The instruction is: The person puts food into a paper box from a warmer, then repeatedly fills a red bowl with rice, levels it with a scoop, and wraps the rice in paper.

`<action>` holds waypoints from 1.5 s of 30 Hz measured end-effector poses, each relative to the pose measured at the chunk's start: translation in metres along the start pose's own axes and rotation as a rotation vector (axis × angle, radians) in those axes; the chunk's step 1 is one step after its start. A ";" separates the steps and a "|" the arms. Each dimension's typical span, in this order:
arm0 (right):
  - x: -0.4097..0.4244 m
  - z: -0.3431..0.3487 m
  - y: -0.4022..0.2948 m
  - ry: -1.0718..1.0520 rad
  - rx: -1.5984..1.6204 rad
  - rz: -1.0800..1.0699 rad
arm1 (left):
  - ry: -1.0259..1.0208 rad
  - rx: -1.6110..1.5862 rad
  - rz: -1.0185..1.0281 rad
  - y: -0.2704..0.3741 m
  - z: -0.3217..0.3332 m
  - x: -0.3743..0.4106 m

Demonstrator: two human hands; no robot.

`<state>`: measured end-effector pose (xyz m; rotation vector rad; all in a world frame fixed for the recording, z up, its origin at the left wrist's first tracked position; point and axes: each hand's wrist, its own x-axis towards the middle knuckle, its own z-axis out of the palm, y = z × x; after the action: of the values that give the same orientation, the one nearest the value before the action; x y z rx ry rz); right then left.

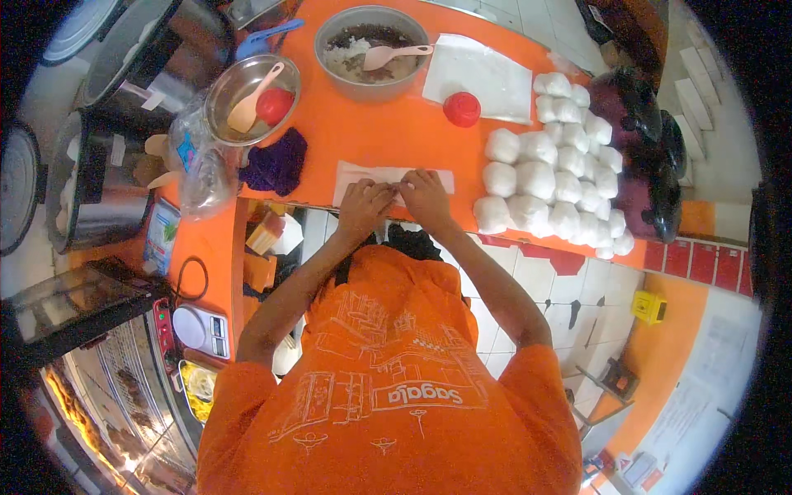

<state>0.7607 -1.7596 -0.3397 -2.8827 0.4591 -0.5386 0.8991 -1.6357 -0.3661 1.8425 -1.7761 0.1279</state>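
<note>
A white wrapping sheet lies near the front edge of the orange counter. My left hand is on its near side, with bent fingers at the sheet's edge. Close beside it, my right hand pinches the same edge, and the fingertips of both hands nearly meet. Whatever may be under the fingers is hidden. Beyond the hands, a red plastic cup sits on a stack of white sheets. Many round white wrapped bundles are piled to the right.
A grey pot holds rice and a pink rice paddle. Left of it stands a steel bowl with a beige paddle and a red round thing. A dark cloth, plastic bags and a kitchen scale are leftward.
</note>
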 end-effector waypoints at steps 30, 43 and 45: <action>-0.012 -0.006 -0.016 -0.060 0.050 0.090 | -0.401 0.060 0.101 -0.022 0.002 0.025; -0.042 0.029 -0.001 -0.146 0.082 0.324 | -0.361 0.093 0.147 -0.021 0.008 0.013; -0.065 0.027 0.000 -0.182 0.059 0.391 | -0.337 0.046 0.147 -0.022 0.008 0.010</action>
<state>0.7132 -1.7352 -0.3852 -2.6506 0.9283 -0.2188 0.9182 -1.6491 -0.3757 1.8483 -2.1543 -0.0939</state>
